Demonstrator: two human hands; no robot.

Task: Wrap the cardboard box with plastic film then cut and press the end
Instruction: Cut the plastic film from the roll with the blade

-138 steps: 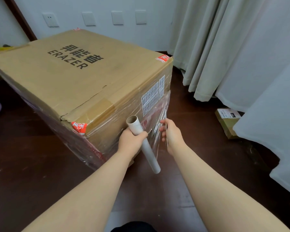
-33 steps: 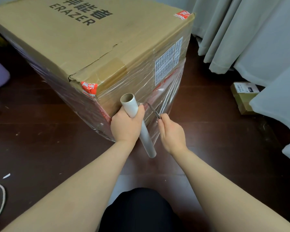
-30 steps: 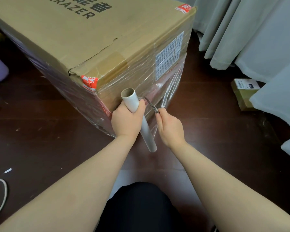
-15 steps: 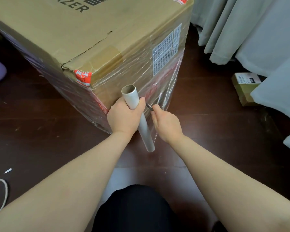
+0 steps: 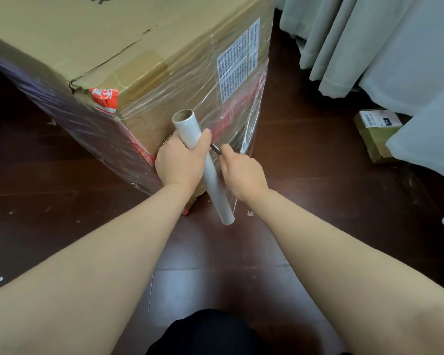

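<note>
A large brown cardboard box (image 5: 108, 44) stands on the dark floor, its sides covered in shiny plastic film (image 5: 190, 98). My left hand (image 5: 180, 162) grips the film roll (image 5: 215, 185), a white tube held slanted against the box's near corner. My right hand (image 5: 241, 172) pinches a small metal blade (image 5: 215, 149) whose tip points at the roll beside my left thumb. A loose sheet of film stretches from the roll to the box's right edge (image 5: 251, 129).
A small cardboard parcel (image 5: 377, 134) lies on the floor at the right, next to pale curtains (image 5: 369, 47). Dark wooden floor (image 5: 62, 213) surrounds the box. My dark-clothed knee (image 5: 205, 331) shows at the bottom.
My right hand has slid left and brought the blade up against the roll. The left hand keeps its grip on the roll. The view has moved closer to the box.
</note>
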